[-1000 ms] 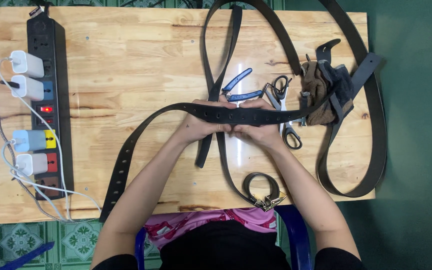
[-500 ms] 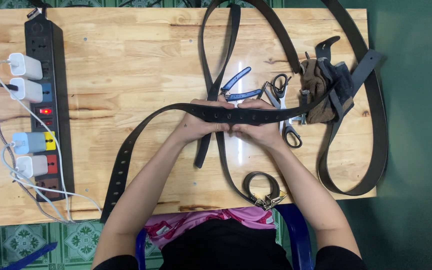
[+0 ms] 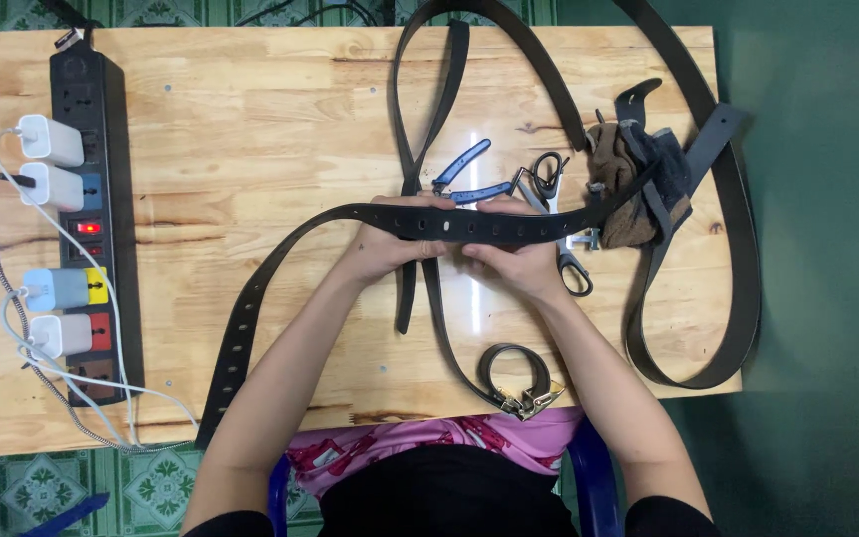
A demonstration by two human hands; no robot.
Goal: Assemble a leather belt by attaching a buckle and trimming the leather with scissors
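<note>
1. Squarely over the middle of a wooden table (image 3: 251,149), a seated person is gripping a long black punched belt (image 3: 489,227) with both hands, fingers closed around the strap.
2. The left hand (image 3: 390,249) is clasping the belt just left of centre, while the right hand (image 3: 514,261) is pinching it beside the first, the two hands nearly touching.
3. Between the hands the belt's long axis is running left to right, almost level; its row of holes is facing up toward the camera.
4. Leftward, the strap is curving down and trailing toward the table's near edge, its free end pointing at the person's left side.
5. Rightward, it is reaching toward a brown and dark pouch (image 3: 638,184) lying near the table's far right corner.
6. Blue-handled pliers (image 3: 464,174) and scissors (image 3: 559,224) are lying just beyond the hands, partly under the belt.
7. A second belt is sitting coiled with a brass buckle (image 3: 529,400) at the near edge.
8. A black power strip (image 3: 86,119) with plugged chargers is lying along the table's left side.
</note>
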